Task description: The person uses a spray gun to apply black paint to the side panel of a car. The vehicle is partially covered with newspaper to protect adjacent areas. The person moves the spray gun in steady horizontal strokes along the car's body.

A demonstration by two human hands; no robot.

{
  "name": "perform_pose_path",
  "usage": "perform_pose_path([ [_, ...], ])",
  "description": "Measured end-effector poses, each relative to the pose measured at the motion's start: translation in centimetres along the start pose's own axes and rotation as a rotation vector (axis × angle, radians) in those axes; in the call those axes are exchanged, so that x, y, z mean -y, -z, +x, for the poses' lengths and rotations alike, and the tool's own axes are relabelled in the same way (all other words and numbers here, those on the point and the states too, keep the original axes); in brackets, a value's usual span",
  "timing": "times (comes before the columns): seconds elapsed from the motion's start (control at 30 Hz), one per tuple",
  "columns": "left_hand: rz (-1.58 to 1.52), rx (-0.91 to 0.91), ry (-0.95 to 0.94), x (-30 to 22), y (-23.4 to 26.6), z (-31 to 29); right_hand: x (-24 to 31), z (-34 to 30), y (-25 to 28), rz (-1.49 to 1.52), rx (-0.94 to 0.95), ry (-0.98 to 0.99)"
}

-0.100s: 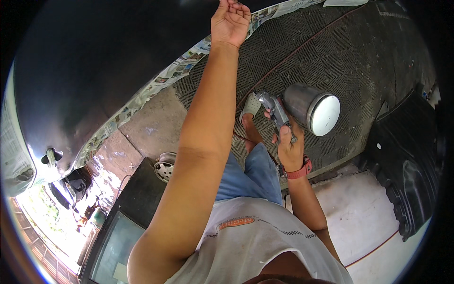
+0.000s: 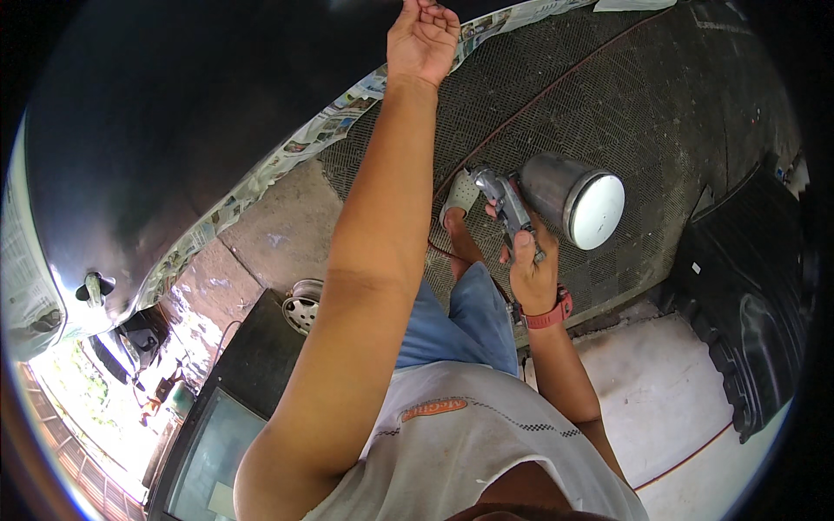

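Fingertips of the left hand [image 2: 423, 48] run into the top edge of the frame, so I can't make out whether they pinch anything or touch the dark panel [image 2: 191, 122] filling the upper left; I see only a palm turned toward me with the fingers bent. At centre right, the right hand [image 2: 536, 273] is closed around a grey spray gun [image 2: 511, 207], its thumb laid along the near side; that hand covers part of the handle, and the gun's join with the metal cup [image 2: 549, 184] is too dark for me to read. From my feed, the gun's long axis slants from the handle at lower right to the head at upper left, where the fine detail of the nozzle is lost against a pale clog [image 2: 460, 193] and the black mat [image 2: 599, 113]. The cup juts out on the gun's right side, tipped over, its pale round end facing the lower right. A reddish hose [image 2: 556, 84] crosses the mat and passes out of my sight behind the left arm. Against the earlier frame, I find no clear change: both hands, gun and cup keep their places.
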State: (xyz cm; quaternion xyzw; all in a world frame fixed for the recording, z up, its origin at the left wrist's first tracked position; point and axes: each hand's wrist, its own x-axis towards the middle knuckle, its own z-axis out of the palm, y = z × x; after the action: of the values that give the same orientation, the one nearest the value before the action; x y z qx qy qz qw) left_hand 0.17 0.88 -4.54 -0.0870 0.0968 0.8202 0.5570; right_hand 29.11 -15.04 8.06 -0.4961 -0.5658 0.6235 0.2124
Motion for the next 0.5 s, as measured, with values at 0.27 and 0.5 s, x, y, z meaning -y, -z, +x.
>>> perform_pose_path([
  [0.27, 0.017, -0.017, 0.005, -0.1, -0.1, 0.1, -0.5, -0.3, 0.2, -0.006, 0.010, -0.022],
  [0.5, 0.274, -0.309, 0.021, 0.6, 1.2, -3.1, 0.1, -0.2, 0.1, -0.070, 0.056, -0.075],
])
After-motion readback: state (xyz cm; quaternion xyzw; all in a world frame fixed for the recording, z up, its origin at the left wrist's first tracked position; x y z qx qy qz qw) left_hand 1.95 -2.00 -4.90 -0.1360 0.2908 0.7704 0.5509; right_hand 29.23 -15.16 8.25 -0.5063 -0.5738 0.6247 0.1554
